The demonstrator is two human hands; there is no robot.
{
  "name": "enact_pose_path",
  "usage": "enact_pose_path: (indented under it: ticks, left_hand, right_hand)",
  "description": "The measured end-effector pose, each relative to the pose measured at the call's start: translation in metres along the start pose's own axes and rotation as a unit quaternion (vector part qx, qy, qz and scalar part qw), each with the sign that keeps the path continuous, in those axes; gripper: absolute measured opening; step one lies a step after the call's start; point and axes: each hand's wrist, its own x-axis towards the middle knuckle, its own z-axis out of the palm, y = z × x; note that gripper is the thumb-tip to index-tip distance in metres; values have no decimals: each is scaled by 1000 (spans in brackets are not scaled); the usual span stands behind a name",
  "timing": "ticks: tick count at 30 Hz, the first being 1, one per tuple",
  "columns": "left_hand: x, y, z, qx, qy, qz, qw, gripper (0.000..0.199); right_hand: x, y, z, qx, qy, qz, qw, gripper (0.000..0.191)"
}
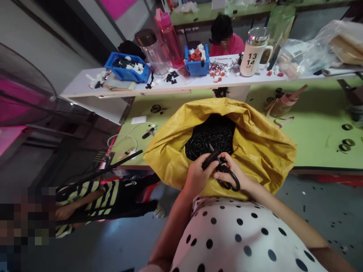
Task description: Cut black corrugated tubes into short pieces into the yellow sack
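Note:
A yellow sack (pixel 263 151) stands open in front of me, holding a heap of small black parts (pixel 211 132). Over its near rim, my left hand (pixel 195 174) pinches a short black cylindrical piece (pixel 209 161). My right hand (pixel 236 172) grips black-handled scissors (pixel 237 184), with a finger by the loops. Their metal tip points away from me, just beyond the black piece. Fingers hide part of the blades, and I cannot tell whether the blades touch the piece.
Behind the sack runs a green table (pixel 320 139) with another pair of scissors (pixel 156 108) on it. A white shelf (pixel 176 85) carries blue bins (pixel 197 68), bottles and a mug (pixel 253 58). One person (pixel 106 192) is at left, another (pixel 235 43) beyond the shelf.

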Motion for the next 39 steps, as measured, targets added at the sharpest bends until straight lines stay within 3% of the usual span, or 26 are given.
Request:
enact_pose_path:
  ticks: [8, 11, 16, 21, 28, 32, 34, 36, 38, 39]
  left_hand:
    - [-7, -22, -11, -126, -91, -64, 986, 34]
    - [-11, -26, -12, -137, -125, -59, 981, 37]
    - [-13, -21, -13, -128, -121, -25, 984, 40]
    - [-15, -15, -8, -128, -186, -37, 973, 38]
    - [-19, -13, -2, -124, -175, -19, 976, 38]
    - [-24, -19, -7, -185, -159, -40, 969, 43]
    - [-26, -25, -11, -250, -129, -60, 958, 52]
    - [-26, -31, -13, -299, -91, -76, 947, 60]
    - [-27, -35, -15, -310, -48, -91, 945, 61]
    - [-27, -36, -15, -302, -29, -100, 948, 59]
  right_hand:
    - [-2, 13, 21, 28, -65, -28, 997, 72]
    - [-6, 12, 25, 12, -57, -45, 997, 69]
    - [-13, 11, 31, 16, -28, -58, 998, 72]
    - [-20, 19, 28, 65, -18, -41, 997, 81]
    - [-13, 31, 2, 108, -148, -53, 982, 87]
    - [-15, 33, -11, 152, -214, 2, 965, 94]
    - [-17, 29, -16, 158, -161, 12, 974, 73]
    - [-20, 15, -20, 161, -57, -17, 985, 43]
    - [-27, -12, -25, 155, 4, -74, 985, 37]
    - [-33, -28, -27, 138, -2, -103, 985, 42]
